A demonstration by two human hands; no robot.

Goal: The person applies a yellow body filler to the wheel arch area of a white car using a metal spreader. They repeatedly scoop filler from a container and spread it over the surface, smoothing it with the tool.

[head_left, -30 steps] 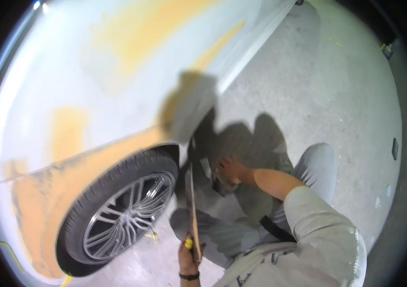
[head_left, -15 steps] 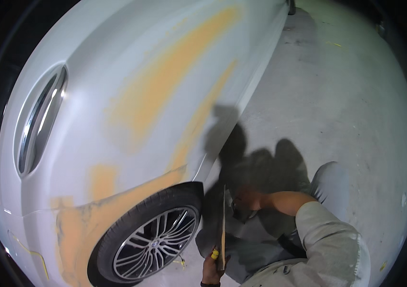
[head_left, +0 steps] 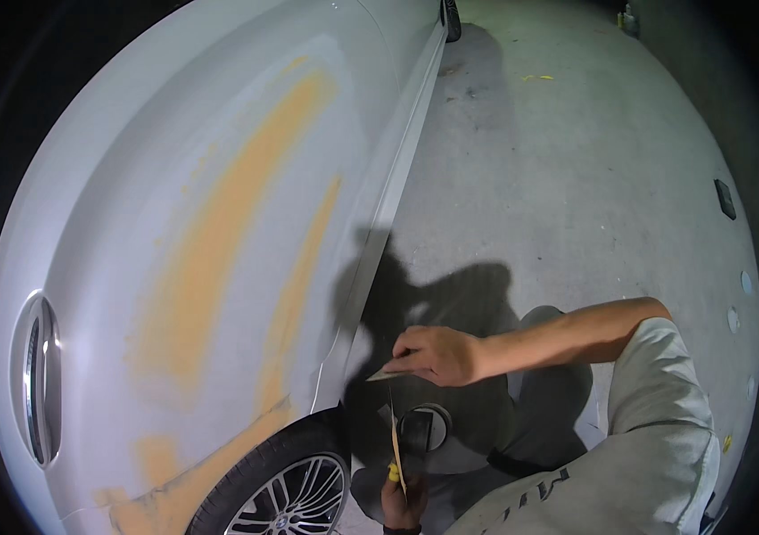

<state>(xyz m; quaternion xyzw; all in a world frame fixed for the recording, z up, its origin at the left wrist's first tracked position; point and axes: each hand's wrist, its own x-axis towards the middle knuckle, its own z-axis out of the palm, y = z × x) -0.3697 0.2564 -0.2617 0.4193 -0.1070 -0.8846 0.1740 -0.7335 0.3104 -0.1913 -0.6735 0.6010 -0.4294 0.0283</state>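
In my left hand (head_left: 400, 506), low in the view, is a thin flat sheet or board (head_left: 396, 446) seen nearly edge-on, tan on one side; a yellow band (head_left: 393, 473) shows at the thumb. My right hand (head_left: 440, 357) is closed on a small, thin, pale flat piece (head_left: 386, 373), pinched just above the sheet's upper end. What either piece is I cannot make out. Below the right hand is a round, pale-rimmed thing (head_left: 437, 426), partly behind a dark one. To the left is a white car's side panel (head_left: 103, 267) with orange-tan filler patches (head_left: 219, 241).
The front-left wheel (head_left: 286, 504) stands close to my left hand, under an arch edged with filler. A chrome-trimmed vent (head_left: 38, 383) sits in the panel. On the grey concrete floor (head_left: 567, 205) lie yellow scraps (head_left: 538, 78) and a dark flat object (head_left: 725, 199).
My right hand has risen out of the shadow by my lap, and a thin pale piece now shows in its fingers. My left hand still holds the sheet. The view has shifted.
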